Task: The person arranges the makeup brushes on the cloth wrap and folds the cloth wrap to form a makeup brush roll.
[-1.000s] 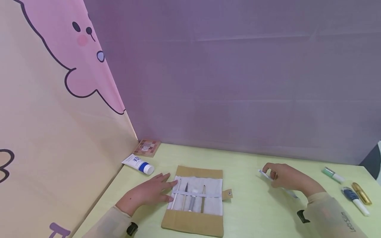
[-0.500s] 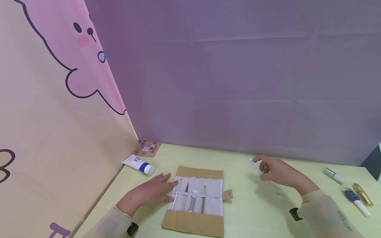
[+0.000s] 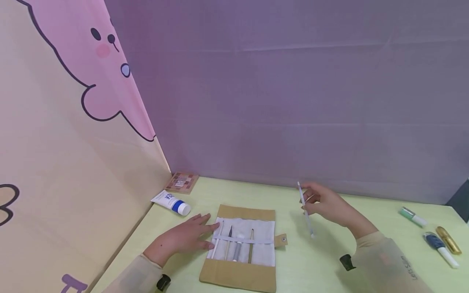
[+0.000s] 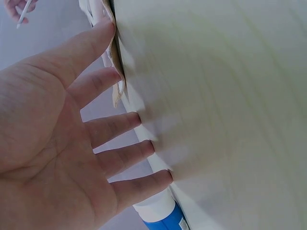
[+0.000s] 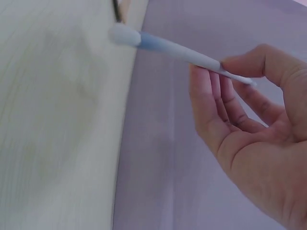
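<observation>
A slim white makeup brush point(image 5: 177, 50) with a rounded pale tip is pinched between the thumb and fingertips of my right hand point(image 3: 327, 205), raised over the table right of the roll. It slants steeply in the head view. My left hand point(image 3: 187, 236) lies with spread fingers at the left edge of an unrolled tan brush roll point(image 3: 238, 274); its thumb and index fingertips rest on the edge, as the left wrist view shows. Several slim tools, among them a dark-tipped brush point(image 3: 228, 244) and an olive-handled one point(image 3: 250, 248), sit under the roll's white elastic band point(image 3: 264, 241).
Beyond my left hand lie a white and blue tube point(image 3: 171, 202) and a checkered palette point(image 3: 182, 182). At the right lie a green and white bottle point(image 3: 413, 216), a dark blue bottle with white cap point(image 3: 441, 249) and a gold tube point(image 3: 448, 240). A purple curtain point(image 3: 293, 101) stands behind.
My right hand has moved left and toward the back with the brush, and the brush has turned from lying slanted to steeper. The left hand and the roll have stayed put.
</observation>
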Demonstrator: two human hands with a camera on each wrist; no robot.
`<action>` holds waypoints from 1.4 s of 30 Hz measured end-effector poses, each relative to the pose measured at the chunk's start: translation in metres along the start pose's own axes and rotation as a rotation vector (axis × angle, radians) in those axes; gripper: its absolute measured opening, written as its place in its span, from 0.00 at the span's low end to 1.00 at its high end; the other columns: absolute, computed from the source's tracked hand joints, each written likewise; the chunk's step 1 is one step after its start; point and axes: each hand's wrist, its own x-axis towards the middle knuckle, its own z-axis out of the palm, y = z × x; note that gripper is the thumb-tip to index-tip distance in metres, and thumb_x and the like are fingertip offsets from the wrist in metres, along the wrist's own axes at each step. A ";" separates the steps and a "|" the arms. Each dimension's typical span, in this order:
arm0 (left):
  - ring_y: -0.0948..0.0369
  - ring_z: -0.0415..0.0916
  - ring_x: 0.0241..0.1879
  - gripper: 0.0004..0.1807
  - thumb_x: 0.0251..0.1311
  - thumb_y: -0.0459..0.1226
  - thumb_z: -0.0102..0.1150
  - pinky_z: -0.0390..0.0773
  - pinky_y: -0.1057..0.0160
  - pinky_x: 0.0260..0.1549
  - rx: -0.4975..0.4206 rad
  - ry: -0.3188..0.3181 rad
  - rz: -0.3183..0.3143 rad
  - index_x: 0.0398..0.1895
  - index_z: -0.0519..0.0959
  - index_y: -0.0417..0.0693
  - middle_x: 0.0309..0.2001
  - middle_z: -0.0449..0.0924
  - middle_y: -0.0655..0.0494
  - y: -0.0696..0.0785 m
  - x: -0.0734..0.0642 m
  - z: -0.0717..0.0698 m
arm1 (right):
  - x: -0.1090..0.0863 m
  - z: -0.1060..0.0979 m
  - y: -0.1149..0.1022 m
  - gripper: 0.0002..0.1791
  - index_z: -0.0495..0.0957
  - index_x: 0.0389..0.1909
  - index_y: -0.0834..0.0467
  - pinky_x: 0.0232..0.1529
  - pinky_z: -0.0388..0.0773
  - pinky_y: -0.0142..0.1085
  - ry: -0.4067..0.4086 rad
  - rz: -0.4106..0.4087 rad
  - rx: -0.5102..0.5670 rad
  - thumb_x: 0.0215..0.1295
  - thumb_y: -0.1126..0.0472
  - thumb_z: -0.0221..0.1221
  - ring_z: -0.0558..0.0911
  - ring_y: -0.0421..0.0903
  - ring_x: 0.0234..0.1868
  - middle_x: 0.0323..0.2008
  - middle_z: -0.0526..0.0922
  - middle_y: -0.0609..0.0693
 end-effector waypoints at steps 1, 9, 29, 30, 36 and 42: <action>0.31 0.53 0.83 0.37 0.69 0.55 0.67 0.64 0.31 0.78 0.000 0.000 -0.001 0.79 0.72 0.58 0.84 0.58 0.37 0.000 0.000 0.000 | 0.002 0.002 -0.002 0.33 0.65 0.75 0.66 0.49 0.90 0.38 -0.002 -0.011 0.034 0.71 0.70 0.62 0.86 0.47 0.50 0.54 0.80 0.68; 0.31 0.53 0.83 0.37 0.69 0.54 0.67 0.63 0.31 0.78 -0.001 -0.004 -0.005 0.79 0.72 0.58 0.84 0.57 0.37 0.001 -0.001 0.000 | 0.024 0.031 -0.016 0.31 0.61 0.74 0.70 0.51 0.92 0.44 0.076 0.003 0.254 0.73 0.73 0.59 0.89 0.44 0.48 0.54 0.78 0.70; 0.31 0.53 0.83 0.37 0.69 0.54 0.68 0.63 0.30 0.78 -0.002 0.002 -0.001 0.79 0.72 0.58 0.84 0.58 0.36 0.000 0.002 0.000 | 0.058 0.094 -0.010 0.29 0.63 0.73 0.64 0.52 0.91 0.56 0.118 0.102 0.398 0.74 0.73 0.57 0.86 0.50 0.47 0.51 0.78 0.62; 0.31 0.53 0.83 0.37 0.69 0.54 0.68 0.64 0.30 0.78 -0.002 0.001 -0.001 0.79 0.72 0.58 0.84 0.58 0.37 0.000 0.002 0.000 | 0.058 0.096 -0.009 0.29 0.63 0.73 0.64 0.52 0.91 0.55 0.115 0.107 0.396 0.74 0.73 0.58 0.86 0.50 0.47 0.51 0.78 0.62; 0.31 0.54 0.83 0.37 0.69 0.54 0.68 0.64 0.31 0.78 0.005 0.001 0.005 0.79 0.72 0.57 0.84 0.58 0.36 -0.001 0.001 0.000 | 0.060 0.104 -0.007 0.30 0.62 0.74 0.65 0.49 0.92 0.50 0.107 0.135 0.396 0.75 0.74 0.57 0.86 0.49 0.46 0.50 0.77 0.61; 0.30 0.53 0.83 0.37 0.69 0.53 0.68 0.64 0.30 0.77 -0.010 0.000 0.015 0.78 0.73 0.55 0.84 0.58 0.35 0.000 0.000 -0.001 | 0.063 0.112 -0.003 0.28 0.63 0.72 0.66 0.46 0.93 0.46 0.109 0.172 0.391 0.75 0.75 0.56 0.86 0.50 0.46 0.49 0.78 0.62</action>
